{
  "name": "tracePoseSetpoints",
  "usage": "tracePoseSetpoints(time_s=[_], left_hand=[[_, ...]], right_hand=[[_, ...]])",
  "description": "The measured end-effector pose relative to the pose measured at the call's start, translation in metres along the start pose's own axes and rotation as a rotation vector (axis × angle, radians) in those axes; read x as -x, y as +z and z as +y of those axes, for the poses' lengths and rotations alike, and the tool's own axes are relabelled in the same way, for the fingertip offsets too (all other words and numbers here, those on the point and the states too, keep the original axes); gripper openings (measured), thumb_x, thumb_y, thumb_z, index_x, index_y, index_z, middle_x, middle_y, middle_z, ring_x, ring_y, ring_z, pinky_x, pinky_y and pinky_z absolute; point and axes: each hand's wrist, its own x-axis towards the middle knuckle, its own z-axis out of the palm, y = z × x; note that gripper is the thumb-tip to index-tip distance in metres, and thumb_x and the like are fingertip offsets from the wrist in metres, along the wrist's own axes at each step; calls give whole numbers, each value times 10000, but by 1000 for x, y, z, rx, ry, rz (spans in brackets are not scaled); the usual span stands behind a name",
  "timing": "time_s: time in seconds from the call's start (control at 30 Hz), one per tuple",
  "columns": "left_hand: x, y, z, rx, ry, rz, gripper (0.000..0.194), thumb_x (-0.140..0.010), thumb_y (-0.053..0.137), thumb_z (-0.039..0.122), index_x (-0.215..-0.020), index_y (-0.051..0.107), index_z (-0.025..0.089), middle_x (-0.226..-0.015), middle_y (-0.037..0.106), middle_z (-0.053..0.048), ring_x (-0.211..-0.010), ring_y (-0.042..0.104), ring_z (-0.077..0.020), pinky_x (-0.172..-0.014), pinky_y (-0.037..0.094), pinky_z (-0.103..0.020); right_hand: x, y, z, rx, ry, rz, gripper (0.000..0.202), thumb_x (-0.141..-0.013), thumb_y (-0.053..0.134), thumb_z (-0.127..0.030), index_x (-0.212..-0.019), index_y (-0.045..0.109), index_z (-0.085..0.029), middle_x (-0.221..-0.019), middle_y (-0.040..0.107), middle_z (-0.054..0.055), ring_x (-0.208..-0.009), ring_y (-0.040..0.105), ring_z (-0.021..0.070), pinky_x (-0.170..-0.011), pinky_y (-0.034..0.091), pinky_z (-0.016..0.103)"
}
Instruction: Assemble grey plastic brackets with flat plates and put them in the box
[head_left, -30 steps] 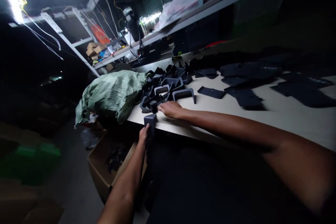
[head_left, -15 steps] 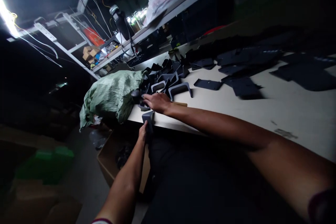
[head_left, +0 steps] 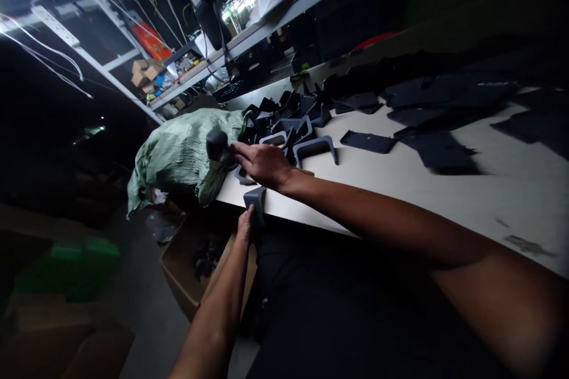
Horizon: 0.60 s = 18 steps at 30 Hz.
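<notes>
My left hand (head_left: 246, 225) grips a dark grey angled bracket (head_left: 255, 197) at the front edge of the table. My right hand (head_left: 267, 164) is closed around a mallet with a rounded black head (head_left: 217, 144); a tan handle end (head_left: 306, 172) shows past my wrist. The mallet head is raised up and left of the bracket, in front of the green woven sack (head_left: 186, 145). Beyond my right hand lies a pile of dark brackets (head_left: 288, 121), with a U-shaped bracket (head_left: 316, 146) nearest. My right fingers partly hide the grip.
On the pale table (head_left: 400, 204), flat black plates (head_left: 435, 148) lie to the right. A cardboard box (head_left: 178, 272) with dark pieces inside stands below the table edge. A shelf (head_left: 267, 23) crosses behind the table, holding a dark bottle (head_left: 207, 15) and small boxes.
My right hand has lifted the mallet head up and to the left, away from the bracket. My left hand keeps its hold on the bracket. The view has shifted slightly.
</notes>
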Motion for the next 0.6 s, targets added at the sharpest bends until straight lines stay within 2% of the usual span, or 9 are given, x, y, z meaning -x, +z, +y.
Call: tracePoseSetpoints(time_s=[0.03, 0.07, 0.13, 0.2, 0.33, 0.4, 0.43, 0.5, 0.6], left_hand=[[0, -2, -1, 0, 4, -8, 321, -999, 658, 447, -1091, 694, 141, -1021, 726, -57, -860, 701, -179, -789, 612, -370], [0, -4, -2, 1, 9, -18, 314, -995, 664, 442, -1075, 697, 140, -1005, 726, -52, -846, 699, -177, -781, 610, -365], [0, -8, -6, 12, 19, -46, 312, -980, 685, 439, -1061, 705, 138, -997, 732, -48, -841, 701, -178, -777, 605, -362], [0, -10, -11, 37, 26, -73, 376, -917, 756, 481, -1050, 722, 131, -972, 745, -55, -824, 702, -180, -770, 594, -351], [0, -11, -23, 111, 21, -82, 635, -617, 926, 647, -945, 763, 128, -844, 752, -61, -764, 683, -178, -729, 539, -287], [1, -12, -27, 138, 8, -72, 663, -551, 932, 687, -889, 765, 141, -803, 743, -54, -739, 672, -178, -700, 516, -273], [2, -13, -28, 148, 1, -67, 661, -548, 927, 698, -876, 764, 148, -790, 739, -51, -728, 667, -179, -688, 507, -271], [5, -18, -30, 160, -14, -61, 658, -553, 918, 708, -877, 765, 155, -787, 735, -55, -727, 665, -186, -678, 497, -275], [10, -28, -30, 160, -34, -56, 658, -542, 934, 689, -879, 770, 148, -797, 737, -67, -741, 666, -198, -677, 488, -279]], right_hand=[[2, 3, 0, 2, -6, -16, 550, -1144, 187, -499, -1613, 403, -312, -1397, 692, 112, -1252, 650, 295, -958, 469, 380], [5, 8, 1, 6, -10, -55, 524, -1139, 260, -499, -1570, 481, -299, -1333, 727, 115, -1194, 680, 294, -929, 479, 372], [13, 24, 6, 13, -18, -165, 389, -1074, 507, -494, -1330, 710, -284, -1108, 800, 99, -1007, 742, 287, -823, 500, 344], [18, 37, 14, 14, -12, -222, 286, -1022, 610, -477, -1164, 779, -294, -1019, 815, 72, -925, 756, 272, -752, 500, 322], [20, 42, 41, 36, 107, -149, 418, -1114, 388, -482, -1371, 668, -308, -1165, 800, 76, -983, 756, 276, -769, 514, 353], [30, 36, 63, 52, 159, -116, 436, -1111, 386, -483, -1392, 663, -295, -1130, 807, 84, -961, 757, 298, -770, 526, 388], [40, 33, 75, 46, 156, -70, 427, -1099, 413, -493, -1367, 689, -307, -1102, 813, 73, -940, 758, 306, -758, 533, 402], [67, 28, 101, 22, 124, 10, 445, -1083, 427, -526, -1355, 711, -318, -1171, 800, 75, -978, 753, 329, -758, 546, 443], [114, 25, 138, 79, 165, 94, 489, -1054, 433, -620, -1342, 737, -367, -1137, 802, 119, -949, 752, 359, -663, 489, 474]])
